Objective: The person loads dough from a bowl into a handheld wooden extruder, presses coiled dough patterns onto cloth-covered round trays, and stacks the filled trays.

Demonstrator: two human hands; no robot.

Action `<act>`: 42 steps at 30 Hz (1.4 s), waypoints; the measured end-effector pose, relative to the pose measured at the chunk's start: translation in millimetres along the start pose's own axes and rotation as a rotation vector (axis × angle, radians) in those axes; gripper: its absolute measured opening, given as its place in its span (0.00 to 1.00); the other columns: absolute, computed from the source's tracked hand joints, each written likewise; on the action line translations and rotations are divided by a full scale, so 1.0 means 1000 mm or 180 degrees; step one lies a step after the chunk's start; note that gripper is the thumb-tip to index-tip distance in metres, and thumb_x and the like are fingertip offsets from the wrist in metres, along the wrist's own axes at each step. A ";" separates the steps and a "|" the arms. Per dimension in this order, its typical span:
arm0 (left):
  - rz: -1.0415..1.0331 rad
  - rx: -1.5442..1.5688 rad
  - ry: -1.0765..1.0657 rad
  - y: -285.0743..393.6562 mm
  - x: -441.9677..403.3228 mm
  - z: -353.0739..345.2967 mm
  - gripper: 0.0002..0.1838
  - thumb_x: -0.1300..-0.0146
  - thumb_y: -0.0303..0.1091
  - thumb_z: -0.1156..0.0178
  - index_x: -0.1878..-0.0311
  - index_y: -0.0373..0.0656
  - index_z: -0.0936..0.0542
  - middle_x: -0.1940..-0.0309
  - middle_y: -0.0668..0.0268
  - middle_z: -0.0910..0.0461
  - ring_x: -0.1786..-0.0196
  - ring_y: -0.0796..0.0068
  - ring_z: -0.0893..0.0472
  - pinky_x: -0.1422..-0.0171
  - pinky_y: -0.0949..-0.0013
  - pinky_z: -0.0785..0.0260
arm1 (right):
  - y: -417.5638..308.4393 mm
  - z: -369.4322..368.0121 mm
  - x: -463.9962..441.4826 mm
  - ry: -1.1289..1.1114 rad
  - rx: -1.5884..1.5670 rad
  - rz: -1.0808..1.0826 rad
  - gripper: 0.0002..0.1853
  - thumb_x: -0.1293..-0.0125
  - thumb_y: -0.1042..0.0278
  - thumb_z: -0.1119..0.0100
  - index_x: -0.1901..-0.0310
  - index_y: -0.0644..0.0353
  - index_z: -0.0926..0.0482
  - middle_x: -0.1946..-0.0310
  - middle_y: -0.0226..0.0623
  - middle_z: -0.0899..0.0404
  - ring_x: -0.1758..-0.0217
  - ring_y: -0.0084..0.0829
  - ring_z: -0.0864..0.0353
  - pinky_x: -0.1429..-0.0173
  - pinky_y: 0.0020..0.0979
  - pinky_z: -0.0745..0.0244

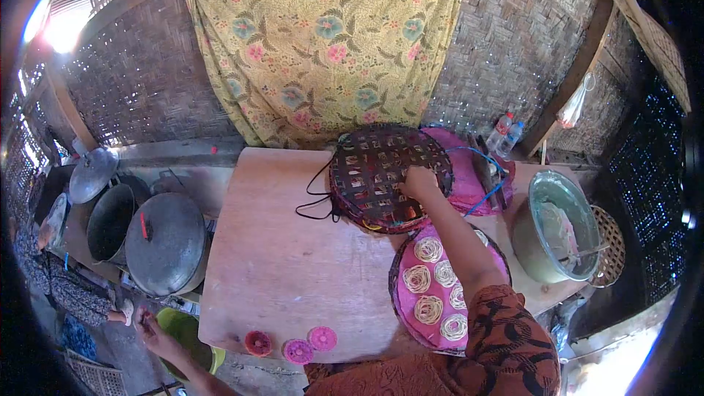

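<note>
Clearly the right grip [418,182], pinch unclear, touches the latticed tray [367,176] right of centre, the loosely spread left grip [152,334] well apart

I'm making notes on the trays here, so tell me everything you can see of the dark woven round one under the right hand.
The dark round tray lies roughly flat at the far end of the wooden table. Broad strips, material uncertain, cross in an open lattice, pale patches showing through the gaps. Reddish and yellow touches mark its near rim. Black cords loop out at its left. The right hand is on it, right of centre; whether it grips is unclear.
</note>
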State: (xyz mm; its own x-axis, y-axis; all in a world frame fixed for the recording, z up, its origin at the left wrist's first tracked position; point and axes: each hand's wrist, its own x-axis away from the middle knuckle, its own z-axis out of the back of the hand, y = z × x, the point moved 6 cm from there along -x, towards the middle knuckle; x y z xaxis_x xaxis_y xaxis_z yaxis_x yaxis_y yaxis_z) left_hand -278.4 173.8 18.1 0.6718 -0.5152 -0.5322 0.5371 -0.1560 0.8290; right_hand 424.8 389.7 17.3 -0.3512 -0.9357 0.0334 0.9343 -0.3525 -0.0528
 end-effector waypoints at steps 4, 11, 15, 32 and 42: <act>-0.0057 0.0966 -0.0204 0.075 0.015 -0.062 0.07 0.34 0.25 0.50 0.55 0.36 0.26 0.57 0.63 0.25 0.53 0.75 0.26 0.47 0.73 0.33 | 0.008 0.002 0.006 0.0193 -0.0147 -0.0044 0.26 0.46 0.51 0.35 0.56 0.68 0.22 0.50 0.57 0.28 0.49 0.55 0.24 0.47 0.44 0.25; -0.0261 0.1016 -0.1613 0.151 0.085 -0.144 0.07 0.37 0.19 0.50 0.57 0.36 0.24 0.59 0.64 0.25 0.56 0.75 0.26 0.48 0.72 0.32 | 0.024 0.046 0.091 0.0539 -0.1196 0.0865 0.17 0.43 0.58 0.37 0.59 0.64 0.20 0.55 0.56 0.25 0.51 0.52 0.23 0.47 0.44 0.28; -0.0079 0.0825 -0.2078 0.140 0.110 -0.149 0.07 0.37 0.19 0.50 0.57 0.34 0.25 0.58 0.62 0.24 0.55 0.74 0.24 0.47 0.71 0.31 | -0.001 0.016 0.160 -0.0360 -0.1790 0.1236 0.16 0.44 0.60 0.37 0.58 0.62 0.20 0.57 0.53 0.23 0.51 0.51 0.23 0.46 0.42 0.29; -0.1238 0.0045 -0.3521 0.108 0.131 -0.378 0.17 0.43 0.37 0.39 0.53 0.37 0.22 0.55 0.49 0.22 0.52 0.51 0.23 0.43 0.59 0.32 | 0.256 -0.021 0.019 0.1417 -0.1403 -0.0735 0.20 0.42 0.52 0.40 0.61 0.65 0.20 0.66 0.49 0.19 0.59 0.48 0.19 0.51 0.39 0.25; 0.0851 0.1039 -0.3126 0.039 0.138 -0.479 0.07 0.39 0.32 0.42 0.62 0.41 0.23 0.71 0.66 0.23 0.69 0.70 0.22 0.61 0.69 0.29 | 0.304 -0.006 -0.002 0.1568 -0.0676 -0.2377 0.47 0.51 0.38 0.37 0.41 0.72 0.38 0.43 0.63 0.34 0.40 0.59 0.33 0.38 0.49 0.34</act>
State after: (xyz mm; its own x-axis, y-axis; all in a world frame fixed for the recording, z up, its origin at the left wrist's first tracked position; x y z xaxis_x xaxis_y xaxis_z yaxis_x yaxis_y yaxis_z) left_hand 79.5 499.9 -105.4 -0.0357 -0.9965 -0.0756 0.1730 -0.0806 0.9816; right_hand 709.5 283.8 -4.4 -0.8908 -0.3466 -0.2939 0.4406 -0.8168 -0.3723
